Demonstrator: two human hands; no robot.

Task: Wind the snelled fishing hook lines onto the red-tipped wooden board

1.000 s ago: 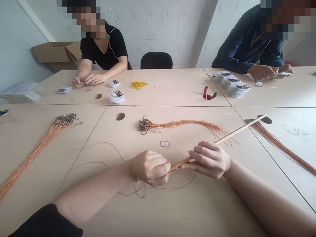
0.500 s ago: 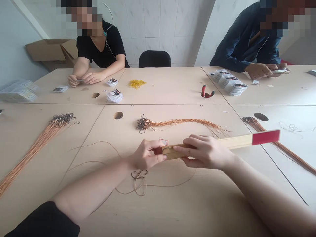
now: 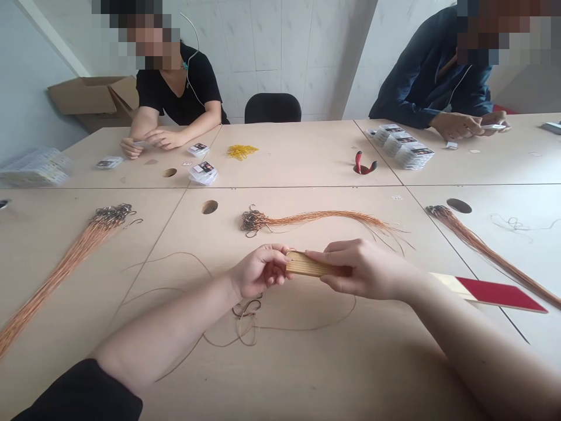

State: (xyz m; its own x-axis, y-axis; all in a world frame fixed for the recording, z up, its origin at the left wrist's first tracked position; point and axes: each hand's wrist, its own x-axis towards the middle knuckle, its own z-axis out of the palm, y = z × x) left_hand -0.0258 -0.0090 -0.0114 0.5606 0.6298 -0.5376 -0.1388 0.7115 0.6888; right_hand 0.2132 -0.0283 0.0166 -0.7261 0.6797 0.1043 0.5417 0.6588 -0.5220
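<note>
I see left hand (image 3: pixel 256 273) pinching the end of wooden stick (image 3: pixel 307 265), right hand (image 3: pixel 363 270) gripping its middle, w/ thin cord (image 3: pixel 245 318) hanging below, prob. to keep it steady.

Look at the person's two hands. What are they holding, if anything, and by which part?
Both hold a flat wooden stick: left hand pinches its plain end, right hand grips beside it; the red end is free.
</note>
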